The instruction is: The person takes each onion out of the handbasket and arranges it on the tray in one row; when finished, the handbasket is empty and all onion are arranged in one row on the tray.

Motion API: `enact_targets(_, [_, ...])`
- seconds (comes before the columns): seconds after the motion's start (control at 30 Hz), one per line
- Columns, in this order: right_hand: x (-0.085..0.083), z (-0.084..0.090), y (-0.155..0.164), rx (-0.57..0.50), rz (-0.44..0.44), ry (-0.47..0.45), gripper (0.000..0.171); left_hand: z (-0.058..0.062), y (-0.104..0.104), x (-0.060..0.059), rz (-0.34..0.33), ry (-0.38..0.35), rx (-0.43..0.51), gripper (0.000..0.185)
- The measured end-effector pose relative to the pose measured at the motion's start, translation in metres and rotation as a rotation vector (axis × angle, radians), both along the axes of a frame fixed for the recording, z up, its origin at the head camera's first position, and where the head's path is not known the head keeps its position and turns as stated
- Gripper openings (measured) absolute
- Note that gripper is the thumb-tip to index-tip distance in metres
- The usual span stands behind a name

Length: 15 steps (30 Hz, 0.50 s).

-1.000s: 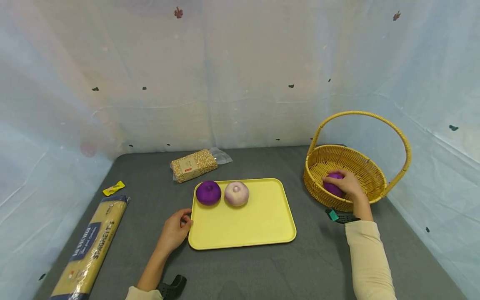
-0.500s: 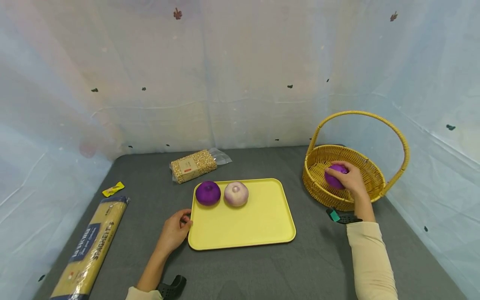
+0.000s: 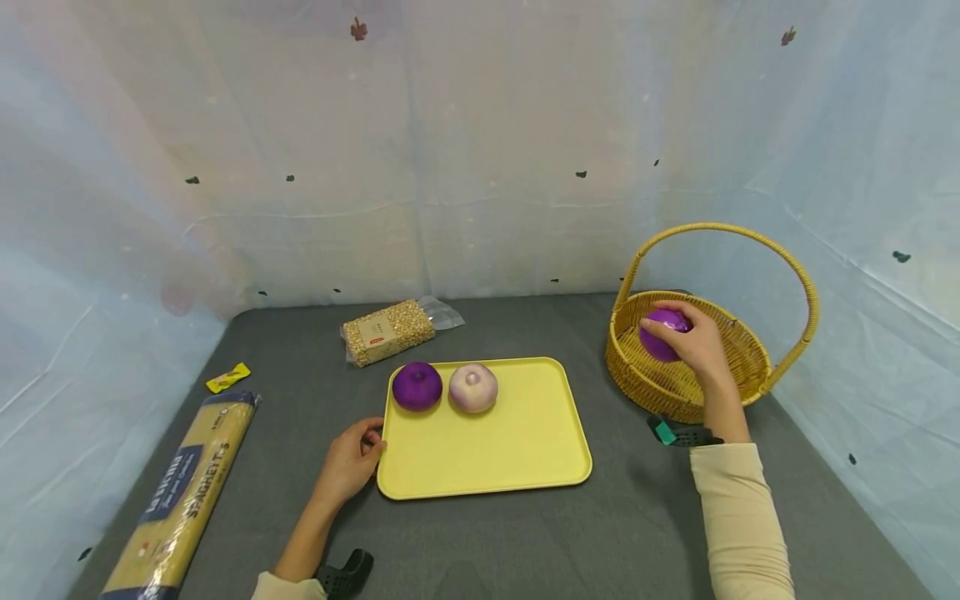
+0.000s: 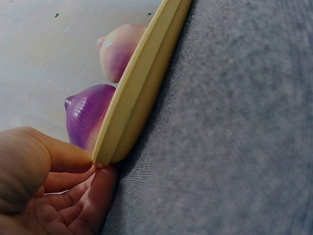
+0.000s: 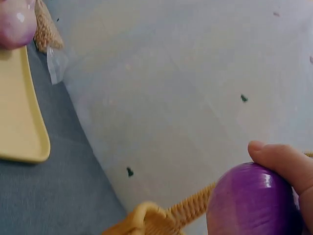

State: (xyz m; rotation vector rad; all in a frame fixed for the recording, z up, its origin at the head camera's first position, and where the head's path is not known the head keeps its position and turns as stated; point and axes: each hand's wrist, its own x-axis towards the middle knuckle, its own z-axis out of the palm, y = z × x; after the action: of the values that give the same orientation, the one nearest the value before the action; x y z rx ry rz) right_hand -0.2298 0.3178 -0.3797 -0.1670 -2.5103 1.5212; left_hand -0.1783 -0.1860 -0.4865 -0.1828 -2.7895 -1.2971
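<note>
In the head view, my right hand (image 3: 701, 342) grips a shiny purple onion (image 3: 657, 340), held up over the yellow wicker basket (image 3: 652, 392). The right wrist view shows my thumb curled over this onion (image 5: 252, 203). My left hand (image 3: 349, 460) pinches the left edge of a yellow tray (image 3: 487, 454), thumb above and a finger below the rim, as the left wrist view shows. Two more onions sit at the tray's far left: a dark purple onion (image 3: 417, 387) in the corner and a pale pinkish-white onion (image 3: 473, 388) beside it.
Behind the tray lies a clear bag of yellowish grains (image 3: 390, 332). A long spaghetti packet (image 3: 183, 496) runs along the table's left side, with a small yellow wrapper (image 3: 227, 377) beyond it. The basket's tall handle (image 3: 731, 227) arches above it. Pale hanging sheets surround the grey table.
My right hand has raised the purple onion from low in the basket to around rim height. The left hand and the tray have stayed in place.
</note>
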Motion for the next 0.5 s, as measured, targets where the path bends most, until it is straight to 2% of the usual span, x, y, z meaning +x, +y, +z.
enact_targets(0.5, [0.000,0.022,-0.034,0.010,0.072,0.085,0.060,-0.001,-0.001,0.000,0.004,-0.010,-0.005,0.034])
